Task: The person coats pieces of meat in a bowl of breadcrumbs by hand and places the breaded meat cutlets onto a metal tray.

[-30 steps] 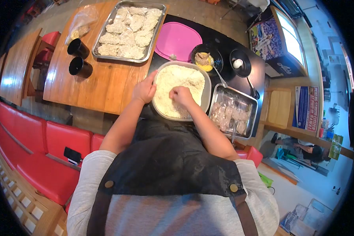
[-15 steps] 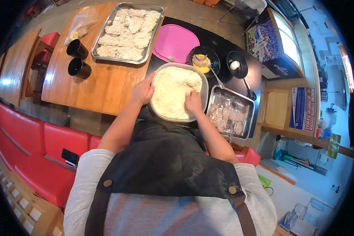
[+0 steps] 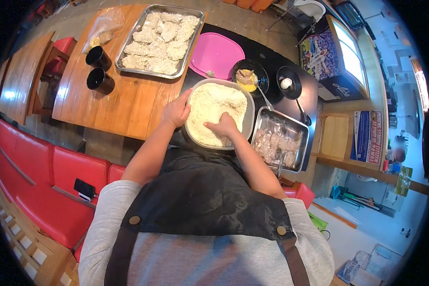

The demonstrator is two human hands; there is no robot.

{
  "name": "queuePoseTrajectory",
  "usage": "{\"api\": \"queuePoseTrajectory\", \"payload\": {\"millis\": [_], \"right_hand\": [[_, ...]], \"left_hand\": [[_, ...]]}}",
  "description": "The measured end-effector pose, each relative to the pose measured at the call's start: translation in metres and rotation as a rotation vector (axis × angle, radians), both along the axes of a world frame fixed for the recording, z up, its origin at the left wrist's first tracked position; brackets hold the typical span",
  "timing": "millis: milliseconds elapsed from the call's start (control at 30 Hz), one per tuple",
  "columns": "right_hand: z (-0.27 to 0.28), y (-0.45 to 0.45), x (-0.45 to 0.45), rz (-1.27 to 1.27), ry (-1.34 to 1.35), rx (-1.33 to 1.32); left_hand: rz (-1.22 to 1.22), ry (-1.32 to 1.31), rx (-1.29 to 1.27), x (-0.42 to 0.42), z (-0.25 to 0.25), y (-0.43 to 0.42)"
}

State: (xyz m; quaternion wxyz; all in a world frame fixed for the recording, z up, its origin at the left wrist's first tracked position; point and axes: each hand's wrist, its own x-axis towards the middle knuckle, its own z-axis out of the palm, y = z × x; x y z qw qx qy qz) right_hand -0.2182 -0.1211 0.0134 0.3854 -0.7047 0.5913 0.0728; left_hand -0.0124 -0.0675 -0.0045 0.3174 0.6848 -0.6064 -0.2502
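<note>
A pale rectangular tub [image 3: 249, 125] full of light crumbs [image 3: 207, 107] stands at the table edge before me. My left hand [image 3: 177, 110] grips its left wall, fingers along the rim. Inside the tub, my right hand [image 3: 224, 126] presses into the crumbs with thumb and fingers apart; some fingertips are buried. Right of the tub lies a metal tray [image 3: 298, 162] of raw meat pieces [image 3: 274, 143]. A black bowl [image 3: 264, 90] behind it holds meat in yellow egg, with a utensil leaning out. The large tray [image 3: 178, 71] at the back left carries several crumb-coated pieces.
A pink lid [image 3: 217, 52] lies behind the tub. Two black cups [image 3: 100, 81] and a plastic bag [image 3: 105, 24] are on the wooden table [image 3: 90, 112]. A small black pan [image 3: 293, 81] with a white egg is at the right. Red seats [image 3: 57, 205] stand at the left.
My right hand has moved from the tub's right side back towards the middle of the crumbs, and its thumb and fingers have spread. My left hand stays on the rim.
</note>
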Motion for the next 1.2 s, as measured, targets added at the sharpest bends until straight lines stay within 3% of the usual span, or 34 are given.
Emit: {"api": "queuePoseTrajectory", "payload": {"millis": [33, 167, 233, 333, 467, 533, 667, 733, 867, 933, 1100, 1200], "right_hand": [[-0.003, 0.000, 0.001, -0.105, -0.122, 0.074], [0.020, 0.009, 0.007, -0.034, -0.242, -0.039], [0.029, 0.010, 0.011, 0.152, -0.174, -0.383], [0.048, 0.011, 0.008, 0.307, -0.148, -0.476], [0.046, 0.004, -0.018, 0.336, -0.178, -0.241], [0.037, 0.002, -0.028, 0.275, 0.192, -0.229], [0.002, 0.002, -0.038, 0.163, 0.243, -0.315], [-0.012, -0.017, -0.047, 0.121, 0.151, 0.032], [-0.024, -0.020, -0.055, 0.076, -0.094, 0.008], [-0.004, -0.020, -0.042, -0.004, -0.409, 0.069], [0.014, -0.013, -0.002, -0.063, -0.465, -0.087], [-0.009, 0.000, 0.015, 0.119, -0.381, -0.166]], "left_hand": [[-0.001, 0.000, -0.003, 0.000, 0.001, -0.001], [0.007, -0.007, -0.008, 0.000, 0.003, 0.000], [0.008, 0.001, -0.010, 0.000, 0.004, 0.002], [0.004, -0.007, -0.009, -0.001, 0.006, 0.001], [-0.003, -0.012, -0.027, 0.000, 0.006, 0.002], [-0.002, -0.014, -0.024, 0.000, 0.002, 0.001], [-0.012, -0.004, -0.040, 0.000, 0.000, 0.001], [-0.020, 0.014, -0.012, -0.001, 0.002, 0.000], [-0.008, -0.011, -0.068, -0.001, 0.001, -0.001], [-0.012, -0.007, -0.122, -0.001, -0.003, 0.001], [-0.010, -0.009, -0.095, 0.001, -0.007, 0.000], [0.007, -0.023, -0.084, -0.001, -0.006, -0.001]]}}
